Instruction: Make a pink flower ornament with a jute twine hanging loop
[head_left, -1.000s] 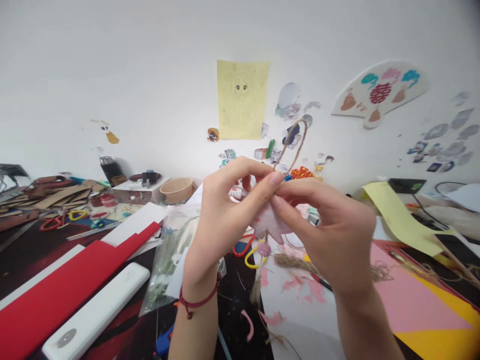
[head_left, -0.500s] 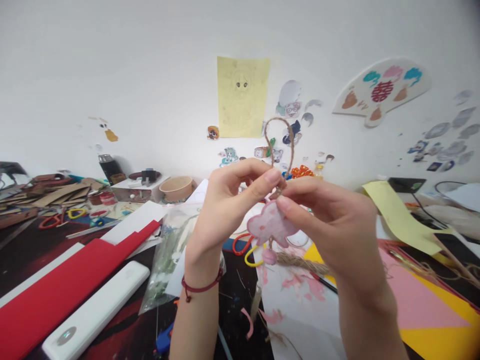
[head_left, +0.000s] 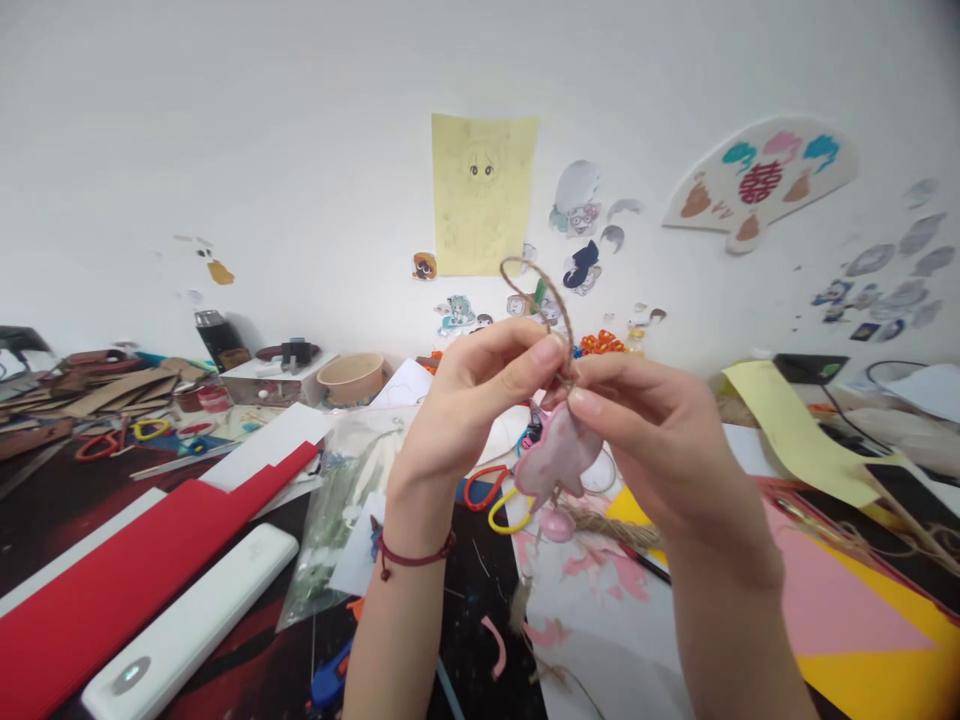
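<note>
A twine loop [head_left: 559, 300] stands up above my fingertips in the middle of the view. Below it hangs a pink flower- or cloud-shaped charm [head_left: 559, 458], with a round pink bead [head_left: 557, 525] under it. My left hand [head_left: 501, 375] is closed, pinching the twine between thumb and forefinger. From the other side my right hand [head_left: 652, 420] pinches the twine just above the charm's top edge. Its thumb lies by the charm. The knot between the fingertips is partly hidden.
Scissors with red and yellow handles [head_left: 486, 488] lie behind the charm. White paper with pink scraps [head_left: 600, 620] and a bundle of twine [head_left: 600, 528] sit below. Leftward are a red strip [head_left: 172, 570], a white oblong device [head_left: 195, 620] and a plastic bag [head_left: 337, 500].
The charm has turned and shifted slightly right, now seen narrower. The twine loop has tipped to the left and sits lower. Both hands still pinch the twine.
</note>
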